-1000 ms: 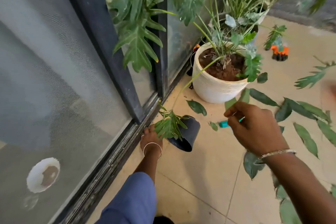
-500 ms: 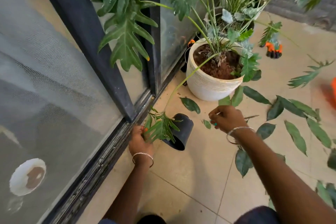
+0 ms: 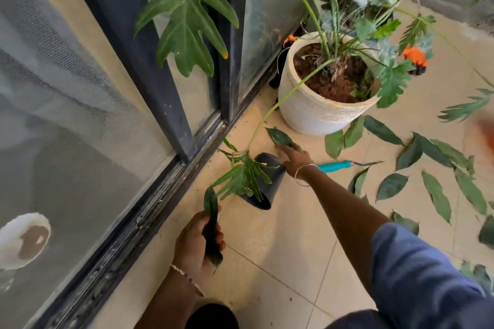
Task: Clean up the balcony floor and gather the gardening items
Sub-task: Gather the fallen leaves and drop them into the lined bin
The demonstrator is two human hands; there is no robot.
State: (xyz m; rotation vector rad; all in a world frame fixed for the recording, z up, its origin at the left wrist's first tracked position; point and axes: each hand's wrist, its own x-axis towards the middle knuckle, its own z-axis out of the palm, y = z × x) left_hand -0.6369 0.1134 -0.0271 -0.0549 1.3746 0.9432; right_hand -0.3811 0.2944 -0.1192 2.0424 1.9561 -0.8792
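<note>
On the floor (image 3: 283, 248) near-left of the white planter (image 3: 315, 115) | fallen leaf (image 3: 280, 136) flat, long axis far-left to near-right | right hand (image 3: 295, 159) fingers straight, touching its near end | left hand (image 3: 197, 244) well apart, near side, clenched round gathered leaf (image 3: 210, 205) | right hand likely picks.

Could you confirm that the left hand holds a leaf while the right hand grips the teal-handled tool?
Not quite. The left hand does hold a leaf, but the right hand does not grip the teal-handled tool, which lies on the floor beside the wrist; in the head view its straight fingers touch a fallen leaf on the floor.
</note>
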